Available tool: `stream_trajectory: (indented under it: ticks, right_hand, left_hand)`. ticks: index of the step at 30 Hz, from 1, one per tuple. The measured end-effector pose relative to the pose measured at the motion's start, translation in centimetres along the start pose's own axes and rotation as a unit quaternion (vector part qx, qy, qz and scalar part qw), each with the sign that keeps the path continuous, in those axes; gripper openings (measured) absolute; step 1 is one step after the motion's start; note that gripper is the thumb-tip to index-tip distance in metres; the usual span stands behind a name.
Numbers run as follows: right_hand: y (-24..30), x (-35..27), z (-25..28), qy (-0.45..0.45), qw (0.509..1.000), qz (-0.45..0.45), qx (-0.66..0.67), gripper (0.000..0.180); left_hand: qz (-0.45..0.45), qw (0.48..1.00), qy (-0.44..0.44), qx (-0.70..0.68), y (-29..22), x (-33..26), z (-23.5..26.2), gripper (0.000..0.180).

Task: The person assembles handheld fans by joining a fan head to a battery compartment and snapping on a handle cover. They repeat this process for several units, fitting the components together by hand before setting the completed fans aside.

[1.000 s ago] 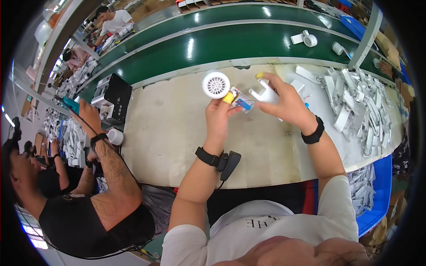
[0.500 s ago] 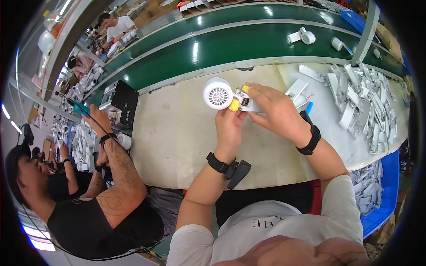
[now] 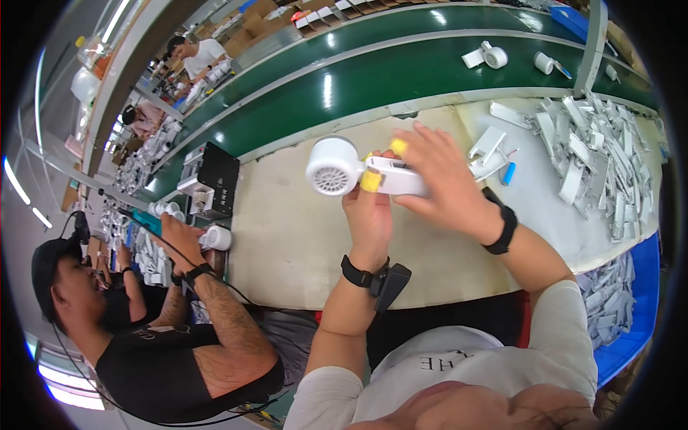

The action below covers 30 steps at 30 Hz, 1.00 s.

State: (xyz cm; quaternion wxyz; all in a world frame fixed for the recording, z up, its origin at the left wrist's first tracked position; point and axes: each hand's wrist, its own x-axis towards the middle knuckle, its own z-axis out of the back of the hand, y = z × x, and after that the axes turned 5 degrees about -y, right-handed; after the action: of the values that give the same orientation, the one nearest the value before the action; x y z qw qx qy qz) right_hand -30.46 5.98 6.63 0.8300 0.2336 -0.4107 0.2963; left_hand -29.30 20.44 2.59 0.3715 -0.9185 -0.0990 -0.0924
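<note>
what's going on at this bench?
A person's left hand holds a white device with a round, grilled head over the bench. The right hand is at the far end of its handle, fingers spread; its grip isn't clear. Right of the hands lie a small blue cylinder and a pile of white parts. At left, a co-worker's hand holds a teal tool.

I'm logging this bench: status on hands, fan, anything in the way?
Left hand gripping white fan near its head. Right hand over the far end of its handle. Loose white parts heaped right, apart from both hands.
</note>
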Motion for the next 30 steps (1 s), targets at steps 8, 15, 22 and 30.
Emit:
stream_trajectory:
  ticks: [8, 15, 22, 30]
  right_hand:
    - [-0.7, -2.4, -0.1, 0.159, 0.793, -0.361, 0.464, 0.028]
    - [-0.3, -2.3, 0.3, 0.133, 0.921, -0.209, 0.302, 0.03]
    - [-1.7, -2.8, -1.2, 0.317, 0.884, -0.251, 0.235, 0.031]
    - [-14.6, 1.6, -1.2, 0.21, 0.97, -0.114, -0.036, 0.024]
  left_hand:
    - [0.003, 0.999, 0.034, 0.024, -1.1, 0.2, 0.6, 0.034]
    - [0.018, 0.999, 0.049, -0.009, -2.2, -0.2, -0.1, 0.034]
    - [0.086, 0.934, 0.056, 0.343, -2.2, 3.9, 4.3, 0.027]
    - [-0.033, 0.438, -0.188, 0.879, -8.9, 5.3, 13.2, 0.024]
